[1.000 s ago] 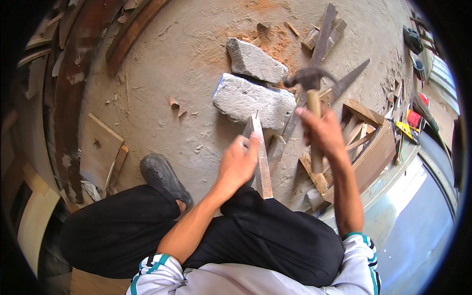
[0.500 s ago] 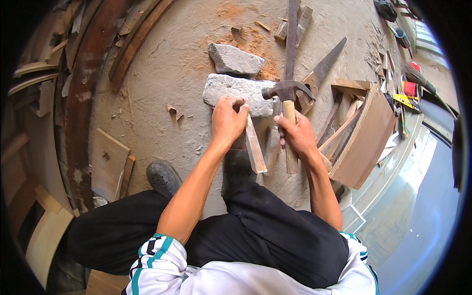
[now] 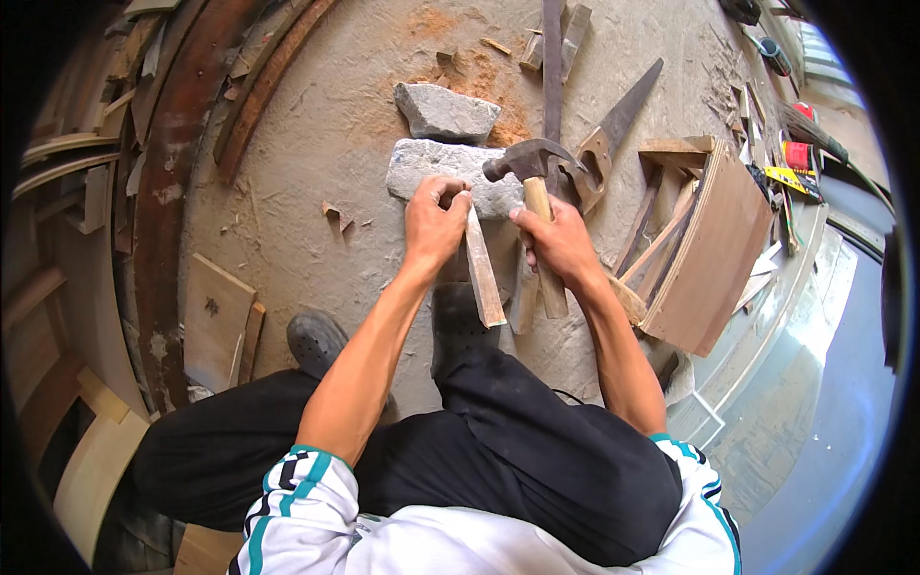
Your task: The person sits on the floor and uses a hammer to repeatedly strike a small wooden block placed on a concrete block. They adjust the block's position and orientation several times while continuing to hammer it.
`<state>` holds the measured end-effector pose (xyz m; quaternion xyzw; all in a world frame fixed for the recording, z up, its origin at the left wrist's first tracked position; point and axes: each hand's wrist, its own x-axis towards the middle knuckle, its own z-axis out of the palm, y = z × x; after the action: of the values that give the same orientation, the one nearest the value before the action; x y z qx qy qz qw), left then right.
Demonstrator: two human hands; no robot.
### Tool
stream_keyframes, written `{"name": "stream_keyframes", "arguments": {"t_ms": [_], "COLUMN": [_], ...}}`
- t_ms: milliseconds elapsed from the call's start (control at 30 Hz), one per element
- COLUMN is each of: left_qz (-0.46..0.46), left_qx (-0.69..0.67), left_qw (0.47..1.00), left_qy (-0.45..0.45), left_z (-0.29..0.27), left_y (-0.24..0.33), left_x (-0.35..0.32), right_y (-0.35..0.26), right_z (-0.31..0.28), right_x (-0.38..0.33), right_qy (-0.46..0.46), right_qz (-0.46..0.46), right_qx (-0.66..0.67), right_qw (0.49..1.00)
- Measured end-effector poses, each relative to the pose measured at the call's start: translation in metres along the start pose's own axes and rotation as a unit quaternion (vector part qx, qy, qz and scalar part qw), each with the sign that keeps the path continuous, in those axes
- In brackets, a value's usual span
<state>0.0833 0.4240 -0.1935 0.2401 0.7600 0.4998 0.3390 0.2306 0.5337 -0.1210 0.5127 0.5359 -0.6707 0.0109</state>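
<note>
My left hand [image 3: 434, 226] is closed at the upper end of a narrow wooden strip [image 3: 485, 278], its thumb and forefinger pinched together. Whether something small is also between those fingertips cannot be made out. The strip slants down toward my shoe from the near edge of a rough grey concrete block [image 3: 414, 168]. Wrapped round the wooden handle of a claw hammer [image 3: 525, 161], my right hand [image 3: 561, 241] keeps its steel head over the block's right end. A second grey chunk [image 3: 446, 111] lies just behind the block.
A handsaw [image 3: 613, 134] lies beyond the hammer, beside a long dark bar [image 3: 552, 77]. To the right stands a brown wooden box [image 3: 695, 259] with wood pieces inside. Boards [image 3: 216, 321] lie at left, and a glass-like sheet [image 3: 767, 422] at right.
The hammer has shifted left and its handle now leans, the lower end to the right. My left hand and the wooden strip have moved slightly left and up in the view.
</note>
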Motion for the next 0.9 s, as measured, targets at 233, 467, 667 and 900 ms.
{"name": "stream_keyframes", "arguments": {"t_ms": [233, 467, 667, 900], "left_qz": [-0.017, -0.088, -0.454, -0.524], "left_qx": [0.03, -0.016, -0.313, -0.484], "left_qw": [0.999, 0.996, 0.826, 0.698], "left_qy": [-0.028, -0.001, -0.112, -0.058], "left_z": [-0.004, -0.011, -0.022, 0.01], "left_y": [0.004, -0.002, 0.048, 0.058], "left_x": [0.0, -0.011, -0.051, -0.068], "right_y": [0.005, -0.032, -0.065, -0.112], "right_z": [0.0, -0.029, -0.043, -0.026], "right_x": [0.007, 0.015, 0.046, 0.079], "right_qy": [-0.003, -0.016, -0.117, -0.178], "right_qz": [-0.003, 0.011, -0.035, -0.028], "right_qx": [0.011, -0.128, -0.213, -0.307], "right_qw": [1.0, 0.992, 0.97, 0.934]}}
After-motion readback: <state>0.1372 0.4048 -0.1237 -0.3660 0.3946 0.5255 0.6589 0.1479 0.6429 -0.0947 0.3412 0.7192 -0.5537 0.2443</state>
